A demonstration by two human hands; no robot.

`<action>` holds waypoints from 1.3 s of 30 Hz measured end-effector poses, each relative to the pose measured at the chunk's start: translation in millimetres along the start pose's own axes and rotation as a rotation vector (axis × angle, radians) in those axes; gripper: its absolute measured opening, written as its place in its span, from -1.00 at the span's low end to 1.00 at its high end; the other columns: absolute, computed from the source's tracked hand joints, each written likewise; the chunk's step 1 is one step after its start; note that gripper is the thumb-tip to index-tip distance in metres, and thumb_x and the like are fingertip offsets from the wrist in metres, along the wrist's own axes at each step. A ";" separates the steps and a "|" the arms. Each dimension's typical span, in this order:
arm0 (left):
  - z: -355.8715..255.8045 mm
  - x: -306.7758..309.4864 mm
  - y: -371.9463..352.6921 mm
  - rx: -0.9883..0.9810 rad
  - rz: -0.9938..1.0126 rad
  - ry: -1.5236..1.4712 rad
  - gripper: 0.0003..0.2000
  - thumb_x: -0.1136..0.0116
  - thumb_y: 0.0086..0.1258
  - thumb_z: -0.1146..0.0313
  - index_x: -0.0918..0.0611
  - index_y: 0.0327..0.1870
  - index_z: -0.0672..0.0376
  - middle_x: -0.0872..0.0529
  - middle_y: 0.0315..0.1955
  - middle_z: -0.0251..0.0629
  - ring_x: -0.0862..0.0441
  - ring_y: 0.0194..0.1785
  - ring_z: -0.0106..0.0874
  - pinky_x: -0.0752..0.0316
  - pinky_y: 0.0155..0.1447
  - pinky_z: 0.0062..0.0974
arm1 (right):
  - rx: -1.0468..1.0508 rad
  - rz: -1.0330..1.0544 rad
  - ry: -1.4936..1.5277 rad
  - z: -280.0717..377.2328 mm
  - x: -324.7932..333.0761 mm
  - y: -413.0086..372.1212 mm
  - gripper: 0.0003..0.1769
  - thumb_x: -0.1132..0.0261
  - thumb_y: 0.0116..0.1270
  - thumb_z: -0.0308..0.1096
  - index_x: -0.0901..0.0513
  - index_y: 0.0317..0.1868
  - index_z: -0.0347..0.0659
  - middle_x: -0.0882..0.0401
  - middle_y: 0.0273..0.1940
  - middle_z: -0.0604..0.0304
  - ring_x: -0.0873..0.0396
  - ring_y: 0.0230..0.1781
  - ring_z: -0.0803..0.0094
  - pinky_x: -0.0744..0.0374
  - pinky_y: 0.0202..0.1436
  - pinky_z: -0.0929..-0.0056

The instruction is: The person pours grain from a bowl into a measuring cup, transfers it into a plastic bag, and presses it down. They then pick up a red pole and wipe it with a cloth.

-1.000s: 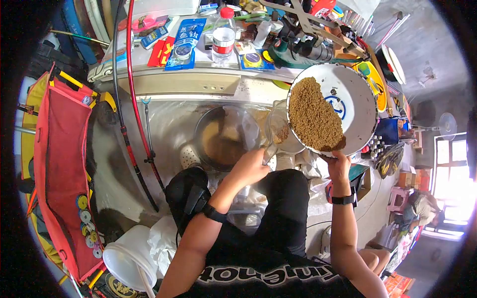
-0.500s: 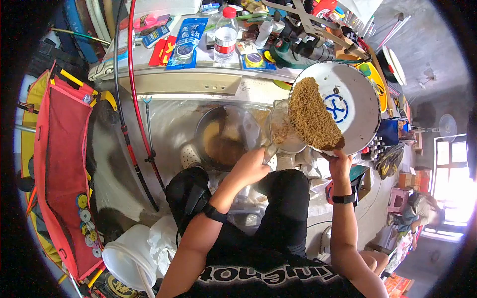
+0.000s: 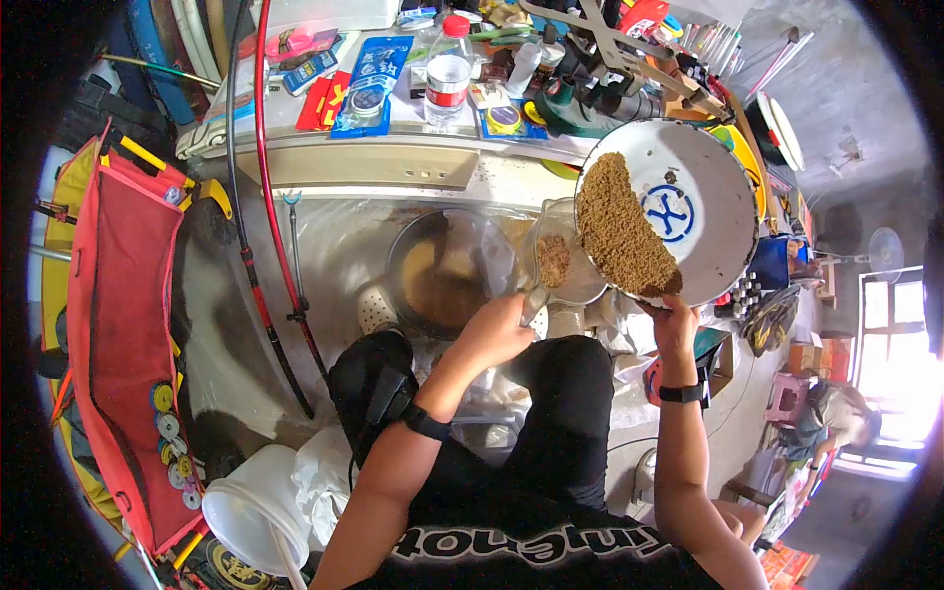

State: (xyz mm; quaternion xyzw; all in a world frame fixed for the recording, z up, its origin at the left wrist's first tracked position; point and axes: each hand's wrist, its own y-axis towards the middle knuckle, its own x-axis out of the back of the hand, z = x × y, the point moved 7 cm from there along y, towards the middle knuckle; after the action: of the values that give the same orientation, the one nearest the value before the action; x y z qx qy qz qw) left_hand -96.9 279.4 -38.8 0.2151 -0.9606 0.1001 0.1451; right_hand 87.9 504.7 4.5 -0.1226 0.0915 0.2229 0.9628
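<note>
My left hand is closed round the handle of a clear jug, which has some brown grains inside. My right hand grips the lower rim of a white enamel basin with a blue mark in its middle. The basin is tilted to the left, and brown granular material lies along its left side, beside and above the jug's mouth. Left of the jug, a dark round pan on the floor holds tan and brown powder.
A workbench with a water bottle and packets runs across the top. At the left are fishing rods and a red fabric carrier; a white bucket is at the lower left. Another person is at the far right.
The basin has shifted very slightly right. The grains in the jug now show as a compact patch. Both hands keep their hold.
</note>
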 end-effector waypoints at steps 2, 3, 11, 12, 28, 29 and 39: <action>0.0 0.4 -0.3 0.009 0.005 -0.007 -0.78 -0.08 0.07 0.45 -0.53 -0.26 0.36 -0.62 -0.37 0.15 -0.60 -0.17 0.04 -0.46 -0.11 -0.18 | 0.008 0.009 0.019 0.4 -1.6 -0.1 -0.57 0.01 0.10 -0.64 -0.38 0.05 -0.38 -0.47 -0.02 -0.04 -0.56 -0.06 0.02 -0.62 -0.04 -0.14; 1.0 -0.5 -0.3 0.010 0.005 -0.007 -0.78 -0.08 0.07 0.45 -0.53 -0.26 0.36 -0.62 -0.37 0.15 -0.60 -0.17 0.04 -0.46 -0.11 -0.18 | 0.016 0.017 0.038 1.1 -2.2 -0.5 -0.57 0.01 0.10 -0.64 -0.38 0.05 -0.37 -0.47 -0.02 -0.04 -0.56 -0.06 0.02 -0.62 -0.04 -0.14; -1.4 1.0 -0.4 0.003 0.001 0.010 -0.76 -0.09 0.07 0.44 -0.52 -0.25 0.38 -0.62 -0.33 0.18 -0.58 -0.13 0.07 -0.45 -0.08 -0.14 | 0.020 -0.018 0.005 1.6 -1.0 -0.3 -0.56 0.00 0.11 -0.64 -0.39 0.06 -0.38 -0.48 -0.01 -0.04 -0.57 -0.07 0.03 -0.63 -0.05 -0.11; -0.5 0.5 -0.1 0.003 0.001 0.010 -0.76 -0.09 0.07 0.44 -0.52 -0.25 0.38 -0.62 -0.33 0.18 -0.58 -0.13 0.07 -0.45 -0.08 -0.14 | 0.027 -0.026 0.011 1.5 -0.5 0.1 -0.57 0.00 0.11 -0.64 -0.39 0.06 -0.38 -0.48 -0.01 -0.04 -0.57 -0.08 0.04 -0.63 -0.06 -0.11; 2.7 0.1 -0.6 0.026 0.001 0.018 -0.77 -0.09 0.06 0.43 -0.52 -0.27 0.37 -0.62 -0.35 0.18 -0.58 -0.14 0.08 -0.45 -0.07 -0.12 | 0.055 0.008 0.012 6.2 -6.2 1.5 -0.54 -0.03 0.12 -0.62 -0.39 0.10 -0.34 -0.51 0.00 0.00 -0.59 -0.06 0.09 -0.68 -0.09 -0.03; 2.0 0.5 -0.9 0.020 -0.001 0.017 -0.77 -0.09 0.06 0.43 -0.52 -0.27 0.37 -0.62 -0.35 0.18 -0.58 -0.14 0.08 -0.45 -0.07 -0.12 | 0.051 0.006 -0.005 5.9 -6.1 1.6 -0.52 -0.02 0.10 -0.61 -0.39 0.11 -0.32 -0.48 0.03 -0.01 -0.56 -0.01 0.06 -0.65 -0.05 -0.09; 5.5 -0.2 0.3 0.001 -0.029 0.036 -0.76 -0.11 0.06 0.42 -0.54 -0.26 0.37 -0.63 -0.34 0.17 -0.58 -0.15 0.08 -0.46 -0.07 -0.13 | 0.067 -0.019 -0.012 4.7 -2.9 4.3 -0.49 -0.02 0.08 -0.59 -0.39 0.13 -0.31 -0.45 0.08 -0.02 -0.52 0.05 0.00 -0.61 0.00 -0.16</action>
State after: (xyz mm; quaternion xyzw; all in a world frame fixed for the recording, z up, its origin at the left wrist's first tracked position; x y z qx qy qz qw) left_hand -98.2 278.3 -44.0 0.2272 -0.9545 0.1023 0.1636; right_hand 84.0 508.6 8.9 -0.0896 0.0918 0.2111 0.9690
